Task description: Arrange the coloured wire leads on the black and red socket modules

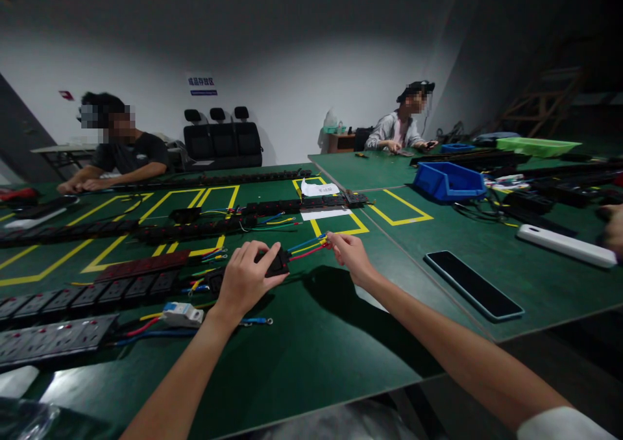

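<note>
My left hand [247, 272] grips a black socket strip [278, 263] near its right end, fingers over the top and thumb along the near side. From that end run blue, yellow-green and red wires [307, 248]. Their tips are pinched between the thumb and fingers of my right hand [348, 253]; the ends themselves are partly covered. To the left of my left hand lie more socket strips [126, 291] with loose wire ends. A white circuit breaker [182, 314] on coloured wires sits just left of my left forearm.
Yellow tape rectangles [399, 219] mark the green table [350, 368]. On the right are a phone [473, 284], a white bar-shaped object [565, 245], a blue bin [450, 182] and a green tray [538, 146]. Two people sit across the table; another person's hand [613, 226] shows at the right edge.
</note>
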`<state>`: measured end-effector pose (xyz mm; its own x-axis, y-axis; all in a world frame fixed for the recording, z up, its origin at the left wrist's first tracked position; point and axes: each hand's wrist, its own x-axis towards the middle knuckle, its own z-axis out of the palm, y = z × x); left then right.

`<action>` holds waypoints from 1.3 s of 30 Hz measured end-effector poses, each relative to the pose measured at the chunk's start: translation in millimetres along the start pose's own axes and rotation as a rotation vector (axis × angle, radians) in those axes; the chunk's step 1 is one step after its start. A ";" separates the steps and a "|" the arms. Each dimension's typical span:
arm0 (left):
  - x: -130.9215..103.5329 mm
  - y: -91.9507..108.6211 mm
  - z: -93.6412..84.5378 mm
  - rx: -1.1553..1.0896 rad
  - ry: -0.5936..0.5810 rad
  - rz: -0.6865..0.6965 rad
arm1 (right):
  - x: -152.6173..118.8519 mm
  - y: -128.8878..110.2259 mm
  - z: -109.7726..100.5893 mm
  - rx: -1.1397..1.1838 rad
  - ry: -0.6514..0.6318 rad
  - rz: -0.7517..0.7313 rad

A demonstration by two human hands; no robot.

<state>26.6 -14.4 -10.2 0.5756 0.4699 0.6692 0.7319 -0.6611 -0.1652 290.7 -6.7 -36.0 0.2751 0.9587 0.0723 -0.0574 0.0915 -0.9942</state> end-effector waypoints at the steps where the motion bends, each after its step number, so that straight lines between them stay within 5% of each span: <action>1: 0.0 0.0 -0.2 0.002 -0.003 -0.001 | 0.3 0.5 -0.1 0.012 -0.007 0.024; 13: -0.5 -0.7 0.4 0.046 -0.012 0.020 | 3.1 5.1 -1.9 0.111 -0.051 0.230; 39: 0.0 -0.9 -0.4 0.061 -0.008 0.025 | 6.1 3.4 -6.6 0.028 -0.112 0.327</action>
<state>25.8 -14.0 -9.8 0.5969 0.4584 0.6584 0.7377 -0.6363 -0.2257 298.5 -2.4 -39.5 0.1311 0.9619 -0.2401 -0.1524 -0.2197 -0.9636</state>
